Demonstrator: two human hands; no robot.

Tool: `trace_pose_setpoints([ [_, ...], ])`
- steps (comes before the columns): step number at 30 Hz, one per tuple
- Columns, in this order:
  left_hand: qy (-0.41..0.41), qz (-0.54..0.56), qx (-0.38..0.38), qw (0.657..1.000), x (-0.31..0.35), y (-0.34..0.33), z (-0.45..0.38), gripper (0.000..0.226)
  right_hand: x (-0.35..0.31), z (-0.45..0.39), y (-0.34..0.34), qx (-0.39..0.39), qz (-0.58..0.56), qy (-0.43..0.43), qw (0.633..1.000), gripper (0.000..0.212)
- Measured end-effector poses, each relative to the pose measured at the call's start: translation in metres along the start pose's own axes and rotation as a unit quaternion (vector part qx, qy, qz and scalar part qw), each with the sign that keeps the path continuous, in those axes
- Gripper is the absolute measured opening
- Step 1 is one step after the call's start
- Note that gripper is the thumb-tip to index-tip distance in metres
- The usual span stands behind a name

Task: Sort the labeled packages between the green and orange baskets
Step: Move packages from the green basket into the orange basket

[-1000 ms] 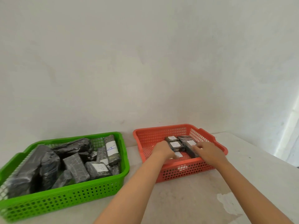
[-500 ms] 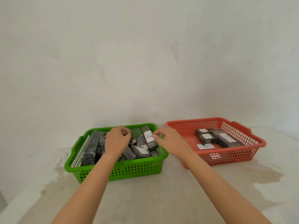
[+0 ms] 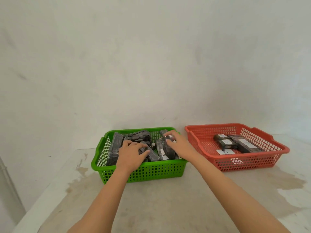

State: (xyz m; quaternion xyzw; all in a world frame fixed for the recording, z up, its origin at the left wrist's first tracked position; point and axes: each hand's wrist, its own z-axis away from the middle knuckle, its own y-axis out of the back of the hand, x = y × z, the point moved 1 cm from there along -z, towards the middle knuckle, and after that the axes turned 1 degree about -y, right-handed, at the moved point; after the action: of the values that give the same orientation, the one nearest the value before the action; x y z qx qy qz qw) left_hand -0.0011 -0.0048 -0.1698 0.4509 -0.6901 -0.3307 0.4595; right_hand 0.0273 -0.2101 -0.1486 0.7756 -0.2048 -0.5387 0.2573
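Both hands in green basket (image 3: pixel 143 172): left hand (image 3: pixel 133 153) splayed, empty; right hand (image 3: pixel 176 142) grip unclear. Risk: slick packages (image 3: pixel 117 145) slip; label misread sends one to orange basket (image 3: pixel 249 163), 3 o'clock.

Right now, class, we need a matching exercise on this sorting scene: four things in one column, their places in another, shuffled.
Things:
1. left hand
2. right hand
3. loose white label
4. brown stain

Places:
a. bare tabletop, before the orange basket
b. right part of the green basket
c. orange basket floor
d. left-middle of the green basket

Pairs: 1-d, 2-b, 3-c, 4-a
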Motion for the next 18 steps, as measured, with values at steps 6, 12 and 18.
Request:
trace_pose_setpoints([
  [6, 0.064, 0.092, -0.019, 0.994, 0.006, 0.002, -0.006, 0.059, -0.015, -0.004, -0.007, -0.013, -0.074, 0.0, 0.997, 0.038],
  [12, 0.091, 0.06, -0.031, 0.994, 0.011, -0.003, -0.008, 0.072, -0.023, -0.014, -0.011, -0.046, -0.153, -0.039, 0.986, 0.022],
  [18, 0.081, 0.094, -0.027, 0.992, 0.005, -0.002, -0.013, 0.047, -0.014, -0.01, -0.017, -0.045, 0.006, -0.01, 0.999, 0.033],
])
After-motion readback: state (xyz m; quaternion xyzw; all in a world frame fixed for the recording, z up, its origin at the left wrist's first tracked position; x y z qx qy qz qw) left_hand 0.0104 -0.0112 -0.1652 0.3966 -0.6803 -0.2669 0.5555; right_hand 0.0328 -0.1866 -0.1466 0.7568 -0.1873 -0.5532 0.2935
